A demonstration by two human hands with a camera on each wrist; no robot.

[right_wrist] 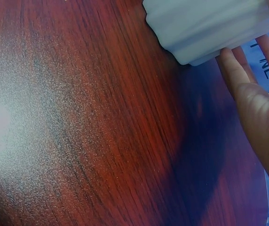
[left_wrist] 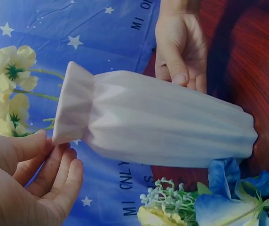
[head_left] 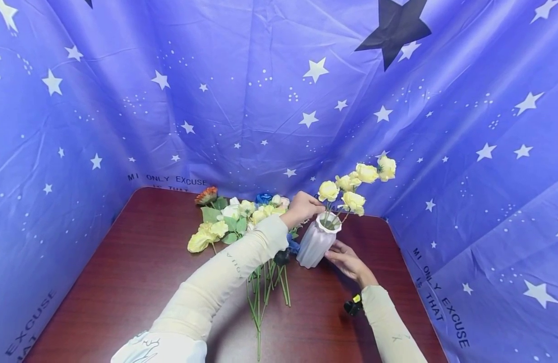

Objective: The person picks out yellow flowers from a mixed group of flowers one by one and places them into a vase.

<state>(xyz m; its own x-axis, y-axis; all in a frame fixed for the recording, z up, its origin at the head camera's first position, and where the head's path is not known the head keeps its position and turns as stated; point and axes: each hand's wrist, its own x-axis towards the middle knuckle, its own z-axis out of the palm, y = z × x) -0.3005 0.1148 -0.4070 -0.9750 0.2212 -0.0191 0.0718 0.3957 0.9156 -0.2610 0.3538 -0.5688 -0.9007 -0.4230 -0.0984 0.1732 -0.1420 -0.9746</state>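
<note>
A white fluted vase (head_left: 316, 244) stands on the table, several yellow flowers (head_left: 353, 201) rising from its mouth. At the rim is my left hand (head_left: 303, 207); its thumb and index finger pinch a flower stem (left_wrist: 35, 132) beside the lip, the other fingers loosely bent. Low on the vase's right side, my right hand (head_left: 349, 261) touches the wall with its thumb and fairly straight fingertips. That hand (right_wrist: 261, 110) lies beside the base in the right wrist view, partly cut off by the frame edge.
Left of the vase lies a pile of artificial flowers (head_left: 247, 209), with stems (head_left: 259, 302) toward the front. Blue flowers (left_wrist: 224, 193) lie close to the vase base. A small black object (head_left: 353, 306) with a yellow part sits by the right forearm. Starry blue cloth (head_left: 261, 101) surrounds the table.
</note>
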